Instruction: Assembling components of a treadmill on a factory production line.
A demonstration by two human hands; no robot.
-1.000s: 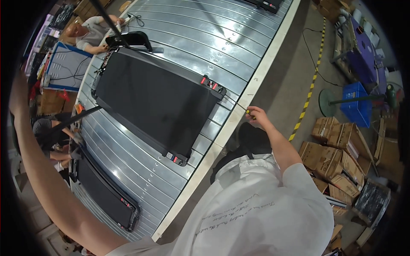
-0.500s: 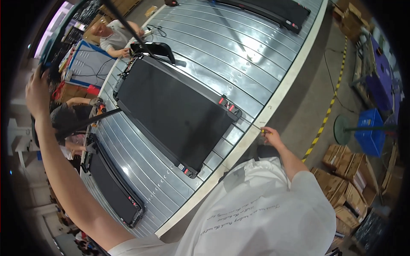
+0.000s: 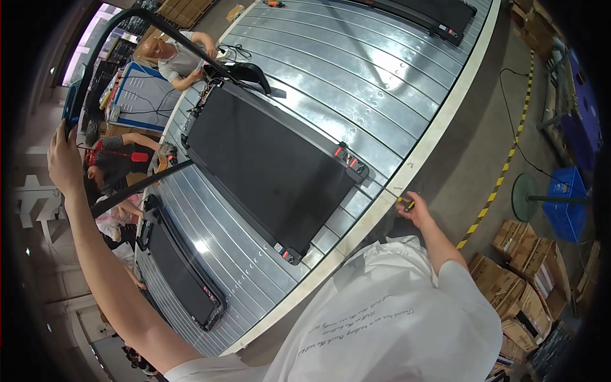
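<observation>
Two treadmills (image 3: 270, 172) lie on the conveyor (image 3: 356, 83); my left grip (image 3: 63, 159) clamps a black bar (image 3: 86, 76), my right grip (image 3: 417, 207) closed on a small yellow-black tool (image 3: 407, 205) at its edge.

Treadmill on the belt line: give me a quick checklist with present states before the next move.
1. Left hand gripping the raised black handlebar: ok.
2. Right hand holding a small yellow-and-black tool at the conveyor edge: ok; which tool, cannot tell.
3. Treadmill lying flat on the conveyor slats: ok.
4. Handlebar fastened at its base: cannot tell.
5. Far end clear of people: not ok, a co-worker has hands at the treadmill's far end.
6. Next treadmill apart from this one: ok.
</observation>
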